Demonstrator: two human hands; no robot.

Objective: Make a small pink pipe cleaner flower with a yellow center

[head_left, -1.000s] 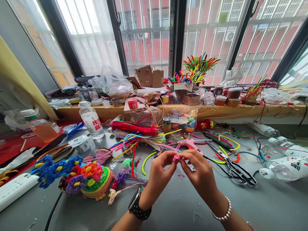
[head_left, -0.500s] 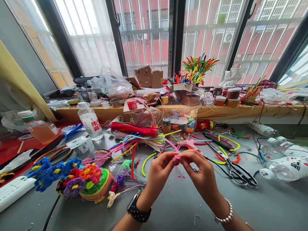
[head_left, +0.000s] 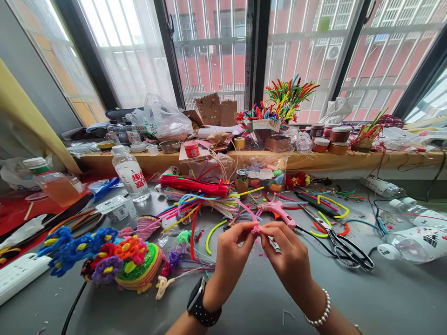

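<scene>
Between the fingertips of both hands is a small pink pipe-cleaner piece (head_left: 256, 229), shaped like a little flower and held above the grey table. My left hand (head_left: 233, 251), with a watch at the wrist, pinches it from the left. From the right, my right hand (head_left: 287, 251) grips it between thumb and fingers; a beaded bracelet circles that wrist. The fingers cover part of the piece. Just beyond the hands lies a pink glue gun (head_left: 275, 210). Black-handled scissors (head_left: 344, 249) rest open to the right.
Bundles of pipe cleaners (head_left: 195, 186) lie ahead of the hands. Colourful fuzzy flowers (head_left: 108, 260) stand at left, near a water bottle (head_left: 131, 174) and a white power strip (head_left: 23, 274). Clear bottles (head_left: 412, 244) lie at right. Jars and a pot of pipe-cleaner stems (head_left: 265, 128) line the windowsill.
My right hand has turned slightly, its fingers bunching closer around the pink piece. More of the glue gun shows behind it. Both hands still hold the piece in about the same spot.
</scene>
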